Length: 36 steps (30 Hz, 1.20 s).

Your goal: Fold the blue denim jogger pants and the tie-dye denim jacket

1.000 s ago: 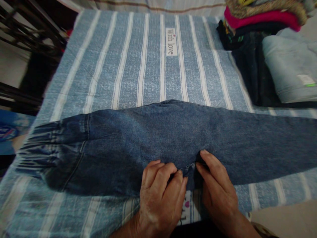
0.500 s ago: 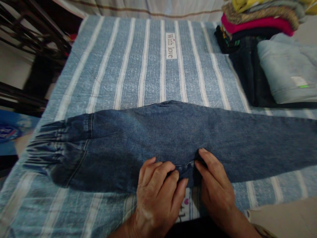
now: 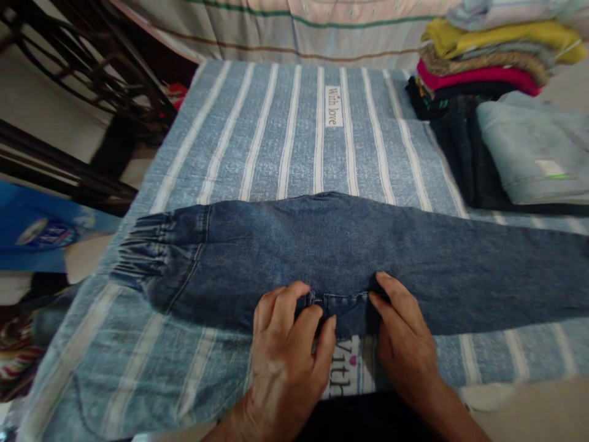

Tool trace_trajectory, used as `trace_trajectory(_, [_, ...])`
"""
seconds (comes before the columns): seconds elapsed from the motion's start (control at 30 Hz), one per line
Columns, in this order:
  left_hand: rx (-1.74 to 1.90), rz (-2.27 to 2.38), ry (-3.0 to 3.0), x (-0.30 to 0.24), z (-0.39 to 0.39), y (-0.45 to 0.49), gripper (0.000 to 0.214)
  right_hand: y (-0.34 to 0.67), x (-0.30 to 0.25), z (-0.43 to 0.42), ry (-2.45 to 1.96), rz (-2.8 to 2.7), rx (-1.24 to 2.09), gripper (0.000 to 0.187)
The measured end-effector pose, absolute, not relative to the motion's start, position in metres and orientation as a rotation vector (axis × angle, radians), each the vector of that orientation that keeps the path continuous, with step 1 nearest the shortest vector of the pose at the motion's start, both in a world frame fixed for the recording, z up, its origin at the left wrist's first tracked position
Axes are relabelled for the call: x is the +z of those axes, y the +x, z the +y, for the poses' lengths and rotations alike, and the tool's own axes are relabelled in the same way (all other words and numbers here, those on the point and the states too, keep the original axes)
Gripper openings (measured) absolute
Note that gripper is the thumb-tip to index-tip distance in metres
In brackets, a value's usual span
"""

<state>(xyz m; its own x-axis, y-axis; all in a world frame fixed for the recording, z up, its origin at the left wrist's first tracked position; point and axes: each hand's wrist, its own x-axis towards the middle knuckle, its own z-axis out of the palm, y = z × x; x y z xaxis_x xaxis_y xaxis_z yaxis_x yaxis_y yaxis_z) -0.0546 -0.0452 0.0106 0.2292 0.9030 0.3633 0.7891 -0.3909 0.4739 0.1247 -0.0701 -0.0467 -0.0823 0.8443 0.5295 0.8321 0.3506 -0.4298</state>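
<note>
A pair of dark blue jeans (image 3: pixel 294 239) lies folded lengthwise across the striped cloth, its gathered elastic waistband (image 3: pixel 142 248) at the left and the legs running off to the right. My left hand (image 3: pixel 289 350) is at the near edge, fingers curled over a stitched, turned-up bit of the denim. A short way to the right, my right hand (image 3: pixel 405 331) pinches the same stitched edge between thumb and fingers. The fingertips of both hands partly hide the fabric they grip.
A blue and white striped cloth (image 3: pixel 257 147) covers the surface. Folded light blue jeans (image 3: pixel 529 147) lie on dark trousers (image 3: pixel 453 147) at the right, by a stack of folded clothes (image 3: pixel 483 67). A dark metal frame (image 3: pixel 59 147) and a blue package (image 3: pixel 46 227) are at the left.
The view has tilted up and shifted left, showing more of the curtain and package. My left fingers have moved slightly leftward along the seam, baring more of it. My right hand keeps its hold.
</note>
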Motion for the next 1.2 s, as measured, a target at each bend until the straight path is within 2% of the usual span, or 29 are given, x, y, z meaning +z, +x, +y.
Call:
trace_trajectory(0.27, [0.76,1.717,2.315,0.005,-0.059,-0.04,0.021,0.127,-0.051,-0.07,-1.461,-1.888,0.039,0.035])
trace_trajectory(0.7, [1.052,1.702,2.058,-0.01,-0.06,-0.032,0.009,0.127,-0.056,-0.07,-1.44,-1.83,0.119,0.038])
trace_trajectory(1.0, [1.145,1.556,2.201,-0.017,-0.072,-0.027,0.02,0.128,-0.058,-0.069,-1.426,-1.866,0.077,0.039])
trace_trajectory(1.2, [1.136,1.583,2.212,-0.013,-0.066,-0.027,0.014,0.128,-0.059,-0.068,-1.394,-1.868,0.056,0.038])
